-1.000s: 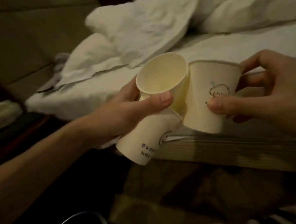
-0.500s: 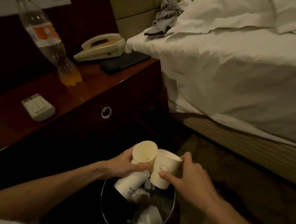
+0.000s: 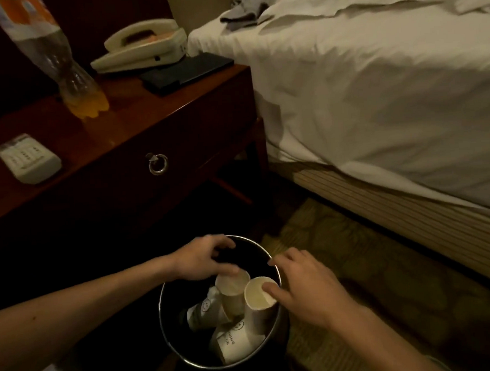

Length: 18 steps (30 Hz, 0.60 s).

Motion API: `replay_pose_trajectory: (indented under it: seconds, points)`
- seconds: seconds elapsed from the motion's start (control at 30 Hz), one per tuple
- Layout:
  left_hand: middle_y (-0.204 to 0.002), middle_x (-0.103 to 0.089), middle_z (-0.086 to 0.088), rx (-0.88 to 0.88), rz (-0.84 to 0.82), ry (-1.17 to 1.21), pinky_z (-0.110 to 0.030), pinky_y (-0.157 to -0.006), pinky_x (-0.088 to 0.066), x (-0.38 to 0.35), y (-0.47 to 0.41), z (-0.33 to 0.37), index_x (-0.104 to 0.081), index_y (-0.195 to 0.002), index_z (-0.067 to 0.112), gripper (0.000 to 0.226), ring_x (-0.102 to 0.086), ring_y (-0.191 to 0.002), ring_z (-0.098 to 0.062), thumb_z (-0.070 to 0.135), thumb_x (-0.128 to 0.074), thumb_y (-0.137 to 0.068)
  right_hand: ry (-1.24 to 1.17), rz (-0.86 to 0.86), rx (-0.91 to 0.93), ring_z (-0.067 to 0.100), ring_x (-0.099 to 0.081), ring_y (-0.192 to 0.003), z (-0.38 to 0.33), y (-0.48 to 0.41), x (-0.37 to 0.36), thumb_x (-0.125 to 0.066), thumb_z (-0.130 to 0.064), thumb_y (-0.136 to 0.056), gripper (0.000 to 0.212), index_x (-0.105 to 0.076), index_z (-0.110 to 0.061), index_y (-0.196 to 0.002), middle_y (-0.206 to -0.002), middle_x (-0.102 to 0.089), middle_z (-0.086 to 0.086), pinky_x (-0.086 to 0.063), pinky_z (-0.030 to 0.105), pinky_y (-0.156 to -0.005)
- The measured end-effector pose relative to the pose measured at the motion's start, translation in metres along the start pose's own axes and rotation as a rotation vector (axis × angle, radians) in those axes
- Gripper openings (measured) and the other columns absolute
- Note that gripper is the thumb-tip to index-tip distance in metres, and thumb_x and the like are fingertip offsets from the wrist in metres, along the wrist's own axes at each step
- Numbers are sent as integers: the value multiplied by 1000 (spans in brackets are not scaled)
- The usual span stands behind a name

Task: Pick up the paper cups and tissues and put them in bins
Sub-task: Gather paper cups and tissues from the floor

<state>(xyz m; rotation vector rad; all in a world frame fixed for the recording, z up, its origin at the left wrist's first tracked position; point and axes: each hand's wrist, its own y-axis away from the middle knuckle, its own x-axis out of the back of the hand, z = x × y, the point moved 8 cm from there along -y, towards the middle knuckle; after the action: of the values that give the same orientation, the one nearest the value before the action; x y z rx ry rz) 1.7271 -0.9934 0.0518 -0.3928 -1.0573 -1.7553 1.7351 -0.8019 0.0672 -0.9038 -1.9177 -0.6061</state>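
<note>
Held low over bin [image 3: 161, 319] so cups [image 3: 232, 289] land inside, not on floor. Left hand [image 3: 204, 259] loose, empty. Right hand [image 3: 304, 287] spread, thumb touching nearest cup [image 3: 256, 300].

left hand [image 3: 202, 259] bare | right hand [image 3: 307, 290] bare | forearms [image 3: 102, 303] bare

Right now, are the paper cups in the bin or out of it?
In. The paper cups sit inside the bin rim, two mouths up, others tipped on their sides.
</note>
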Motion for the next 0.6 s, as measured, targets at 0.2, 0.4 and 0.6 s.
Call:
replay_pose_trajectory:
  seconds: [0.2,0.4,0.6]
  points:
    - [-52,-49,11,-342,217,-19,-25,-52,-39,55,-3,137,-52,-57,24,39,-45,-50,-2,41,-68,-89,-58,73,-106,-3,-55,-65,38,26,102,-55,-57,-88,23,-47,-37,-80,-73,-55,-14,-35,15,-46]
    - [-49,-40,11,-710,97,-20,-23,-49,-33,-14,-14,294,-45,-57,18,45,-38,-47,-2,38,-65,-92,251,-104,-390,1,-53,-58,144,143,201,-59,-61,-80,36,-51,-28,-69,-67,-60,-19,-36,19,-50]
    - [-57,-42,11,-998,-189,112,-31,-54,-34,-190,-22,456,-53,-68,13,39,-39,-54,-3,41,-60,-94,104,93,-778,3,-54,-56,249,343,257,-68,-50,-80,29,-56,-26,-68,-62,-59,-16,-42,30,-55]
